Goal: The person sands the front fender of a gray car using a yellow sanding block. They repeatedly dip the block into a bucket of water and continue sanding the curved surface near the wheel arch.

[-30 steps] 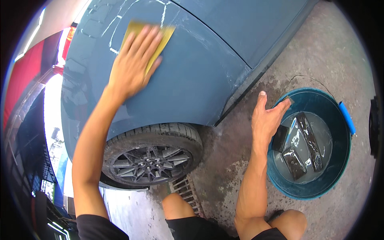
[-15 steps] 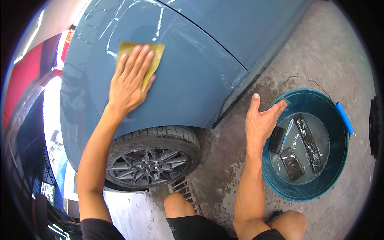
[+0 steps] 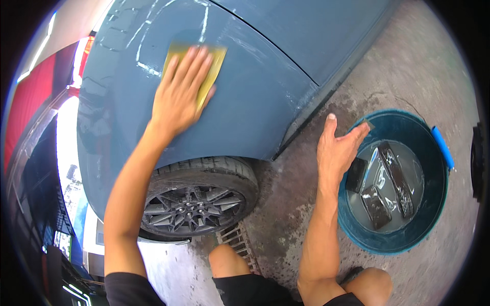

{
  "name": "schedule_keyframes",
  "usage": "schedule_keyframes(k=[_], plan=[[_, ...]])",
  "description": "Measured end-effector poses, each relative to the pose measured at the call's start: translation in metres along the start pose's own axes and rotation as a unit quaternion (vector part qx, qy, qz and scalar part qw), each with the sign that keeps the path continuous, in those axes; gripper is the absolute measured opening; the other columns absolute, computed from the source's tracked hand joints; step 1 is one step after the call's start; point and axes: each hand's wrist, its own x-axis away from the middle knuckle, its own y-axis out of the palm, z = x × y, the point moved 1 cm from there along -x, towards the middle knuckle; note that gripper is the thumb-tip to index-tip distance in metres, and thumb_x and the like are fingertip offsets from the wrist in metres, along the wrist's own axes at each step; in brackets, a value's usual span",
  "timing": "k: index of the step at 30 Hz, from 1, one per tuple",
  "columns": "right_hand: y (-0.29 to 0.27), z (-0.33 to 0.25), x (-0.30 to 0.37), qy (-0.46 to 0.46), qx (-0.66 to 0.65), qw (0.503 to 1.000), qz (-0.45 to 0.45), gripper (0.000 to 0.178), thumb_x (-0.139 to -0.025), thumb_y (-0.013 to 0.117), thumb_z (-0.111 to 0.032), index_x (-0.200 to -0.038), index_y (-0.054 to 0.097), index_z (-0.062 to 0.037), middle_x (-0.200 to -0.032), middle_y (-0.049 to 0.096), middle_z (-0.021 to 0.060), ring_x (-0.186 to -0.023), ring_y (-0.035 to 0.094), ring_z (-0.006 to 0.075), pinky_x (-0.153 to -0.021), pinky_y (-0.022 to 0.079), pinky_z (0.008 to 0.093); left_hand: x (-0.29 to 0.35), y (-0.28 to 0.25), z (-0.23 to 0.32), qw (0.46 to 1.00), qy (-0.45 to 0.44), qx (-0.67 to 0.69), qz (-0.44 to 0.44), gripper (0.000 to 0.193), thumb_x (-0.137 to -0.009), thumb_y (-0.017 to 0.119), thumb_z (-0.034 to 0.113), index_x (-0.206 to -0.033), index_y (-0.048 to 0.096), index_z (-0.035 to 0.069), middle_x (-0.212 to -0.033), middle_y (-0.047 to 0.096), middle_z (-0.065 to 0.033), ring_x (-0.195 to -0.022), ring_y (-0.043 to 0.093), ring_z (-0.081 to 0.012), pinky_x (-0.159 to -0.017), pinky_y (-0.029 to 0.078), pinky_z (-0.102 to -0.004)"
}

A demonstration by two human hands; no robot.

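My left hand (image 3: 178,99) lies with its fingers extended over a yellow sandpaper sheet (image 3: 215,65), pressing it against the blue-grey car fender (image 3: 245,112). White wet streaks run across the paint beyond the sheet. At the right, my right hand (image 3: 338,150) is at the near-left rim of a teal bucket (image 3: 345,224), thumb raised apart from the fingers. A small greyish piece (image 3: 369,124) shows by its fingertips; whether the hand holds it I cannot tell. Cloudy water in the bucket holds a long dark block (image 3: 396,178) and shorter dark blocks (image 3: 376,208).
Below the fender is a dark-spoked car wheel (image 3: 191,208). A floor drain grate (image 3: 239,242) lies beside it. The bucket has a blue handle grip (image 3: 442,147). My knee (image 3: 228,259) is near the grate. Stained concrete floor (image 3: 408,66) extends to the right.
My left hand and the sandpaper have slid right and slightly up the fender. My right hand stays by the bucket rim. The whole view has shifted a little.
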Motion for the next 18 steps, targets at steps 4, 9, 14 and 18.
schedule_keyframes(k=[4,9,14,18], plan=[[0.002,0.005,0.002,0.005,-0.016,1.000,-0.003,0.101,-0.103,0.067,-0.048,-0.157,0.024,0.0260,-0.166,0.026,0.0468,-0.161,0.024,0.0527,-0.134,0.022,0.0513,-0.062,0.007,-0.001,0.996,0.034,-0.048,0.061,0.062,-0.112,0.052,0.043,-0.162,0.048,0.008,-0.170,0.046,-0.0092,-0.161,0.035,-0.0247,-0.133,0.026,-0.0465],[-0.004,0.004,-0.005,0.008,-0.005,1.000,-0.019,0.107,-0.103,0.066,-0.053,-0.159,0.019,0.0256,-0.169,0.021,0.0447,-0.164,0.018,0.0487,-0.136,0.016,0.0471,0.117,-0.002,0.013,0.988,-0.008,0.021,-0.154,0.070,-0.112,0.050,0.045,-0.170,0.035,0.010,-0.178,0.033,-0.0097,-0.167,0.023,-0.0274,-0.137,0.011,-0.0484],[-0.002,0.003,0.004,0.014,-0.020,0.999,-0.023,0.107,-0.103,0.067,-0.053,-0.159,0.020,0.0258,-0.169,0.019,0.0452,-0.164,0.017,0.0500,-0.136,0.016,0.0477,0.002,0.013,0.014,1.000,0.008,0.005,-0.013,0.066,-0.112,0.050,0.045,-0.168,0.041,0.009,-0.176,0.036,-0.0096,-0.165,0.028,-0.0272,-0.136,0.017,-0.0481],[-0.003,0.004,0.001,0.015,-0.017,0.999,-0.023,0.104,-0.103,0.066,-0.049,-0.159,0.020,0.0256,-0.168,0.022,0.0456,-0.163,0.021,0.0509,-0.135,0.020,0.0496,-0.046,0.019,0.014,0.999,0.016,-0.009,0.035,0.065,-0.113,0.047,0.044,-0.167,0.041,0.009,-0.176,0.037,-0.0103,-0.165,0.028,-0.0272,-0.136,0.017,-0.0482]])
